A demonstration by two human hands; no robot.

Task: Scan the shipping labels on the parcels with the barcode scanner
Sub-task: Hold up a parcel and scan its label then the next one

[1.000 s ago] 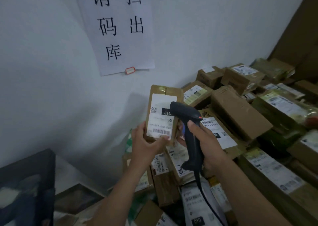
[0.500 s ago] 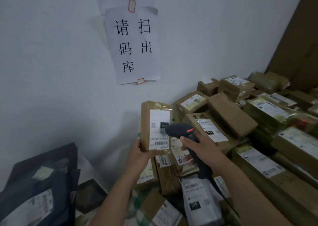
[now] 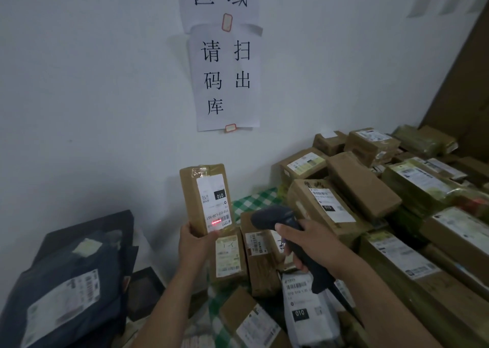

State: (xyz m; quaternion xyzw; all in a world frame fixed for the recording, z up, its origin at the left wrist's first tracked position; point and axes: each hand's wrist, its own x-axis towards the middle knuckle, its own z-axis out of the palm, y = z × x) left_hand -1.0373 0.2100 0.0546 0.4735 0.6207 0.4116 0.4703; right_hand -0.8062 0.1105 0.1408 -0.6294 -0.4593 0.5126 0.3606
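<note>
My left hand (image 3: 192,243) grips the bottom end of a slim brown cardboard parcel (image 3: 195,194) and holds it upright in front of the white wall. Its white shipping label (image 3: 214,202) faces me, and a red scan line glows on the barcode near the label's lower end. My right hand (image 3: 307,241) grips the handle of a dark barcode scanner (image 3: 276,216), whose head points left at that label from a short distance. The scanner's cable runs down past my right forearm.
Many brown parcels (image 3: 365,189) with labels are piled at the right, up to the wall. More parcels (image 3: 230,257) and a grey mailer bag (image 3: 304,310) lie below my hands on a green checked cloth (image 3: 254,200). Dark mailer bags (image 3: 66,276) are stacked at the left. Paper signs (image 3: 225,77) hang on the wall.
My view has tilted up, showing more of the signs. The parcel has moved left, away from the scanner, and a red scan line now lights its barcode.
</note>
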